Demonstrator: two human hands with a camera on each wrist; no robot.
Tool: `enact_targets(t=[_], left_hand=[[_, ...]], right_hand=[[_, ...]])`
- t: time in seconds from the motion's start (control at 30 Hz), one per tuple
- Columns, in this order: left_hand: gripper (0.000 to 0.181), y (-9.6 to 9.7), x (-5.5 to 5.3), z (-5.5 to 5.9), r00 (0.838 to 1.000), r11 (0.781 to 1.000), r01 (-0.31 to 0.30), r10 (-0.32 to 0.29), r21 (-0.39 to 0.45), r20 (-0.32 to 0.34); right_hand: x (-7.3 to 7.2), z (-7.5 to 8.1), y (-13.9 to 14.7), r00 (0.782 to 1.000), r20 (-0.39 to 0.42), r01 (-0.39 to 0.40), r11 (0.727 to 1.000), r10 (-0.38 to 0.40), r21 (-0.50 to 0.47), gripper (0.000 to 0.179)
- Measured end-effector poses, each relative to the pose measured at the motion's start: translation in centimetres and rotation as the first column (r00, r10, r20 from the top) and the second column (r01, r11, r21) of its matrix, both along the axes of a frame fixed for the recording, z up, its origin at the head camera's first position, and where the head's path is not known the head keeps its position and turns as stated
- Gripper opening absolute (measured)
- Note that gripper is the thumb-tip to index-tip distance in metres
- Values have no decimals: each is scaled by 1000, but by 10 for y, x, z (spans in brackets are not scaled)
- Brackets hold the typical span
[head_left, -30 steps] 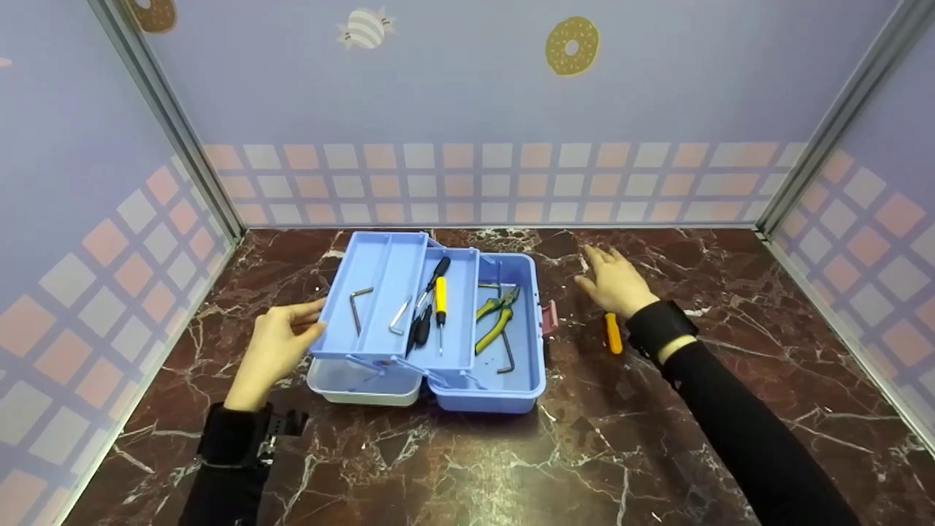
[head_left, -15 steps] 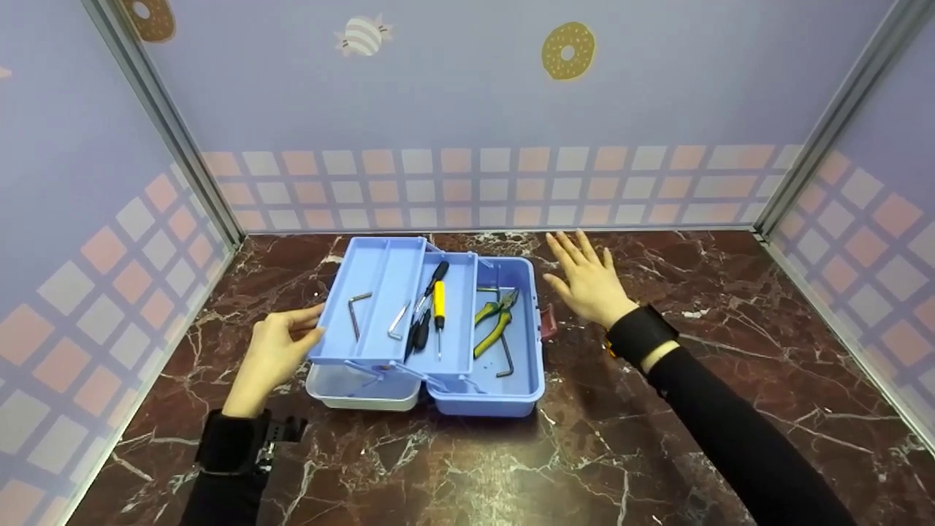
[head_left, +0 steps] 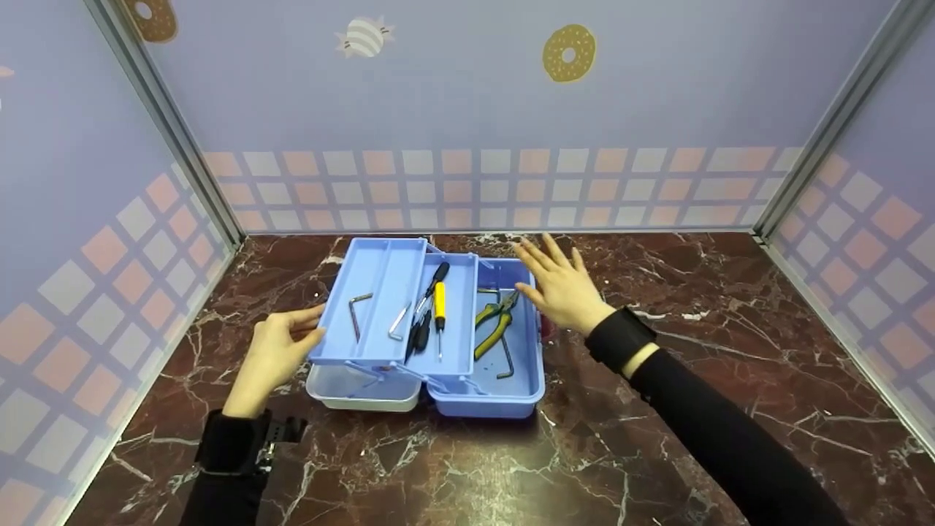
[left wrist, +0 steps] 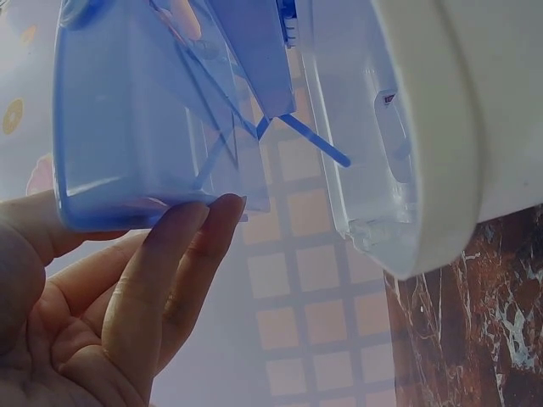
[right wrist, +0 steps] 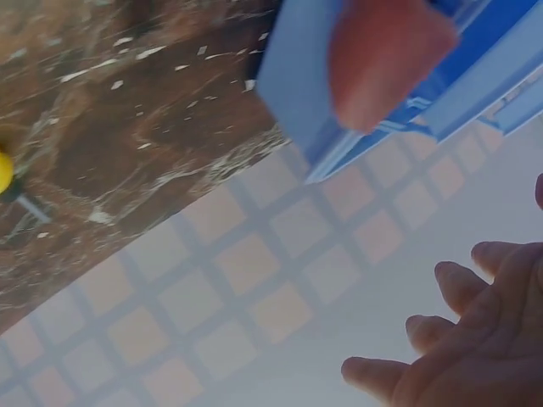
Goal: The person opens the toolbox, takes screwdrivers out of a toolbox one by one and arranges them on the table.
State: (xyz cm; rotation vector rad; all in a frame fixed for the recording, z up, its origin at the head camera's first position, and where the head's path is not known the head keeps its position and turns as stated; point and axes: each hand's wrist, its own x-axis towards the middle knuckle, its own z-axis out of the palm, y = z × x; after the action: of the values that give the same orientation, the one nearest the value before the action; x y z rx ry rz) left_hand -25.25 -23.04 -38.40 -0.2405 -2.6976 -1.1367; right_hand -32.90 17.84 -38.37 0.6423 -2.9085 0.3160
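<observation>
A blue cantilever toolbox [head_left: 482, 406] stands unfolded on the table. My left hand [head_left: 272, 354] pinches the left edge of its raised upper tray [head_left: 365, 267], fingers against the underside in the left wrist view. That tray holds two hex keys, one dark [head_left: 354, 318] and one silver [head_left: 399, 321]. In the lower tray lie a yellow screwdriver [head_left: 439, 301] and black-handled screwdrivers [head_left: 423, 334]. Green-yellow pliers [head_left: 492, 340] and another hex key [head_left: 505, 365] lie in the bottom. My right hand [head_left: 561, 291], fingers spread and holding nothing, is over the box's right rim.
The toolbox's pale lid [head_left: 365, 402] lies folded out beneath the upper tray. In the right wrist view a yellow-handled screwdriver [right wrist: 5, 172] lies on the marble table [head_left: 701, 438]. Patterned walls [head_left: 475, 88] enclose the back and both sides.
My right hand has moved left from over the table to the toolbox's right rim, its fingers spreading. The orange handle on the table is now covered by the right arm. The left hand stays put.
</observation>
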Motion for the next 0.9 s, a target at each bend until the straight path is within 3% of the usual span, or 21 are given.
enact_targets(t=[0.53,0.9], left_hand=[[39,1,-1,0,1000,1000,0,-1,-10,-15],[39,0,-1,-2,1000,1000,-7,6,-9,-20]], right_hand=[[10,10,-52,987,36,-158,980,155,124,62],[15,9,-83,942,92,-335,918,323,210,54]])
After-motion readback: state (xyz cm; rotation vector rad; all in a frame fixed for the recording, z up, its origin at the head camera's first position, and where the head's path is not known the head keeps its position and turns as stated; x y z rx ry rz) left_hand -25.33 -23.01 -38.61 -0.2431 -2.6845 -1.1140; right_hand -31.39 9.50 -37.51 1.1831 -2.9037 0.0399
